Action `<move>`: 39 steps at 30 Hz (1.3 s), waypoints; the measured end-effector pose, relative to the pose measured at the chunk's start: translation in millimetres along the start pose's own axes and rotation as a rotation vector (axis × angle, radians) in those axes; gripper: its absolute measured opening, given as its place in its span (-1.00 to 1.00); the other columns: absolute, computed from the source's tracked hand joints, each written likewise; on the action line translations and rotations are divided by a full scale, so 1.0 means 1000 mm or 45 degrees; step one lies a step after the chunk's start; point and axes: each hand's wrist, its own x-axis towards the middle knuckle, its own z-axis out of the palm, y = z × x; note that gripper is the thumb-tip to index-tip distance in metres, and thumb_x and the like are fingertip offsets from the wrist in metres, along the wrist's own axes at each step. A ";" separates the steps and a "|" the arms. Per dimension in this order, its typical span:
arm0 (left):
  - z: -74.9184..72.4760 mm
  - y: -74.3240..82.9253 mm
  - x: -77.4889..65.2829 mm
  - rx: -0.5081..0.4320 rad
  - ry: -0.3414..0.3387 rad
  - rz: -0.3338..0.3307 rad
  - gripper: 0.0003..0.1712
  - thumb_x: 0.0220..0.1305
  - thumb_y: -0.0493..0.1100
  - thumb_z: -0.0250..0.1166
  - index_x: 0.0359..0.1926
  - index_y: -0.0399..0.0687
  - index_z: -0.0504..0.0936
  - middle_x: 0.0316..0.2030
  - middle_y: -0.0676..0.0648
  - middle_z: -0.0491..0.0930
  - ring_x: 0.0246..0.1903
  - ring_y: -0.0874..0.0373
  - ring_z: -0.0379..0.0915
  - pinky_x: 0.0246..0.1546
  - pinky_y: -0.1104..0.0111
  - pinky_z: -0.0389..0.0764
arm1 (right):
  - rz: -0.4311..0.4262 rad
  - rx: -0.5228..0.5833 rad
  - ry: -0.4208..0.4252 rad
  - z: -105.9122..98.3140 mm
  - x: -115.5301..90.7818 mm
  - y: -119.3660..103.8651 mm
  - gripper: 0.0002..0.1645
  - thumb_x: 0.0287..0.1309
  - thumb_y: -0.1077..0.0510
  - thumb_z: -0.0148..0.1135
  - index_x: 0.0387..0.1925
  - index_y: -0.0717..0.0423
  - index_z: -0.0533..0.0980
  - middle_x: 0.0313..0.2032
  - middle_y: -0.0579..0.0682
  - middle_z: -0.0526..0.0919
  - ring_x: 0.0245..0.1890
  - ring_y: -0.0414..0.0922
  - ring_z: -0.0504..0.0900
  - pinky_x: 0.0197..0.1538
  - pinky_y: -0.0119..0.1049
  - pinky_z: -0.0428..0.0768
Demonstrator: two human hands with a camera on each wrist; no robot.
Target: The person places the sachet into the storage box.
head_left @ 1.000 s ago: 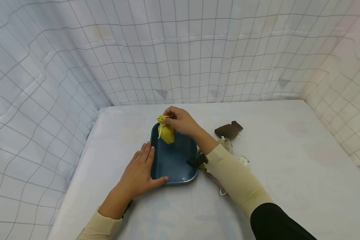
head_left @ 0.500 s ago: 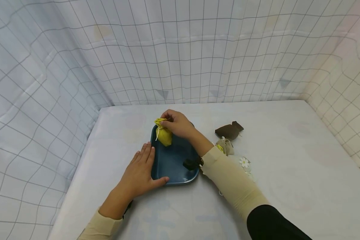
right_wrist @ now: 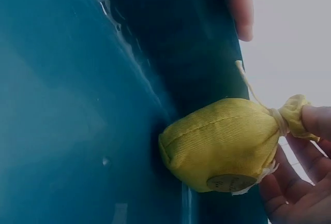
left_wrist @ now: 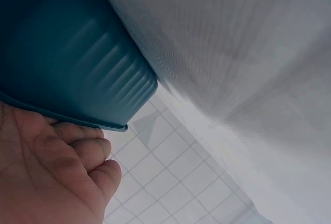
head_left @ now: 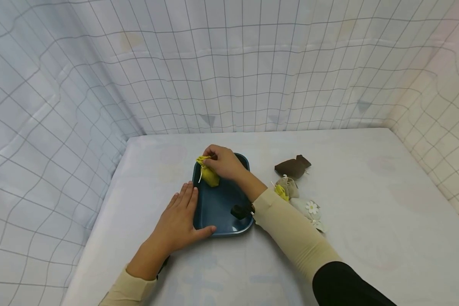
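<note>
A small yellow drawstring pouch (head_left: pixel 210 177) with a white cord hangs inside the far left part of a dark blue tray (head_left: pixel 218 212). My right hand (head_left: pixel 224 162) pinches its gathered neck between thumb and fingers. In the right wrist view the pouch (right_wrist: pixel 222 144) is tilted, its bottom close to the tray floor; whether it touches I cannot tell. A round label shows on its side. My left hand (head_left: pixel 177 218) rests along the tray's left rim, fingers straight, thumb over the near edge. In the left wrist view, its fingertips lie beside the tray's ribbed wall (left_wrist: pixel 103 63).
Right of the tray lie a brown pouch (head_left: pixel 292 167), a beige pouch (head_left: pixel 288 185) with something yellow (head_left: pixel 281 192) against it, and a white pouch with a daisy (head_left: pixel 311 207). My right forearm hides part of this area. White grid-patterned curtains (head_left: pixel 245 63) surround the table.
My right hand has lowered the yellow pouch into the tray, moving slightly left and nearer. The right forearm shifted left, uncovering more of the beige and white pouches. My left hand stayed put.
</note>
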 end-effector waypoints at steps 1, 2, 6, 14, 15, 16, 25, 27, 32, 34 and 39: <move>0.000 0.000 0.000 -0.001 -0.002 0.000 0.39 0.10 0.68 0.00 0.52 -0.39 0.00 0.53 -0.30 -0.16 0.52 -0.12 -0.31 0.42 -0.07 -0.01 | 0.000 -0.006 0.002 0.000 0.000 0.000 -0.86 0.37 0.12 0.20 -0.11 0.06 0.58 -0.11 -0.01 0.68 -0.10 -0.17 0.66 -0.12 -0.33 0.61; 0.000 0.000 0.000 -0.001 -0.005 0.000 0.39 0.10 0.68 0.00 0.52 -0.39 -0.01 0.53 -0.30 -0.16 0.52 -0.13 -0.31 0.42 -0.07 -0.01 | 0.003 -0.008 0.004 0.000 0.000 0.001 -0.86 0.37 0.12 0.20 -0.11 0.05 0.58 -0.11 -0.01 0.68 -0.10 -0.17 0.66 -0.12 -0.33 0.61; -0.001 0.001 0.001 -0.003 -0.008 0.001 0.39 0.10 0.68 0.00 0.52 -0.39 -0.01 0.53 -0.30 -0.16 0.52 -0.13 -0.31 0.42 -0.07 -0.01 | 0.014 -0.008 0.002 0.000 0.000 0.002 -0.84 0.37 0.10 0.20 -0.10 0.06 0.58 -0.11 -0.01 0.68 -0.11 -0.17 0.65 -0.11 -0.33 0.61; -0.001 0.002 0.001 -0.008 -0.016 0.000 0.39 0.10 0.68 -0.01 0.51 -0.40 -0.02 0.53 -0.30 -0.17 0.52 -0.13 -0.32 0.42 -0.07 -0.01 | 0.014 -0.038 -0.101 -0.003 -0.001 0.001 -0.61 0.35 0.05 0.24 0.13 0.11 0.51 0.02 0.01 0.63 0.02 -0.15 0.60 0.08 -0.29 0.57; 0.000 0.002 0.001 -0.009 -0.016 -0.001 0.39 0.10 0.68 -0.02 0.51 -0.40 -0.02 0.53 -0.30 -0.17 0.52 -0.13 -0.32 0.42 -0.07 -0.01 | 0.010 -0.046 -0.106 -0.003 -0.001 0.000 -0.59 0.35 0.04 0.24 0.15 0.11 0.51 0.03 0.01 0.62 0.04 -0.14 0.59 0.09 -0.28 0.56; 0.000 0.002 0.001 -0.010 -0.017 -0.002 0.40 0.10 0.68 -0.02 0.51 -0.40 -0.02 0.53 -0.30 -0.17 0.52 -0.13 -0.32 0.42 -0.08 -0.01 | 0.008 -0.048 -0.111 -0.004 -0.001 -0.001 -0.57 0.36 0.04 0.24 0.17 0.12 0.50 0.05 0.02 0.62 0.06 -0.13 0.58 0.10 -0.28 0.56; 0.000 0.002 0.001 0.003 -0.003 0.005 0.39 0.10 0.68 -0.01 0.51 -0.40 0.00 0.53 -0.30 -0.17 0.52 -0.13 -0.31 0.42 -0.08 0.00 | -0.030 -0.023 -0.073 -0.021 -0.003 -0.020 -0.56 0.40 0.00 0.18 0.20 0.08 0.48 0.19 0.08 0.55 0.17 -0.07 0.53 0.14 -0.20 0.54; 0.000 0.002 0.001 0.004 -0.003 0.007 0.39 0.10 0.68 0.00 0.51 -0.39 -0.01 0.54 -0.30 -0.17 0.52 -0.13 -0.32 0.42 -0.08 -0.01 | -0.045 -0.039 -0.046 -0.028 -0.004 -0.026 -0.59 0.41 -0.01 0.16 0.19 0.05 0.50 0.16 0.02 0.57 0.16 -0.10 0.53 0.15 -0.19 0.53; 0.000 0.003 0.002 0.000 -0.010 0.001 0.40 0.10 0.68 0.00 0.52 -0.39 -0.02 0.54 -0.30 -0.18 0.52 -0.13 -0.33 0.43 -0.07 -0.02 | -0.084 -0.024 0.008 -0.049 -0.013 -0.039 -0.61 0.41 -0.02 0.15 0.17 0.03 0.51 0.12 -0.07 0.59 0.13 -0.16 0.56 0.10 -0.22 0.55; 0.000 0.003 0.002 -0.005 -0.014 -0.003 0.40 0.09 0.68 0.00 0.52 -0.39 -0.02 0.54 -0.31 -0.18 0.52 -0.13 -0.33 0.42 -0.08 -0.02 | -0.091 -0.006 0.026 -0.059 -0.017 -0.044 -0.61 0.41 -0.01 0.16 0.17 0.04 0.51 0.12 -0.06 0.59 0.12 -0.16 0.56 0.09 -0.22 0.56; 0.002 0.003 0.002 -0.005 -0.013 -0.014 0.40 0.09 0.68 0.00 0.52 -0.39 -0.01 0.53 -0.31 -0.17 0.52 -0.14 -0.32 0.42 -0.08 -0.01 | -0.080 0.049 0.093 -0.084 -0.027 -0.046 -0.62 0.39 -0.01 0.18 0.13 0.05 0.53 0.07 -0.06 0.61 0.07 -0.16 0.57 0.10 -0.17 0.55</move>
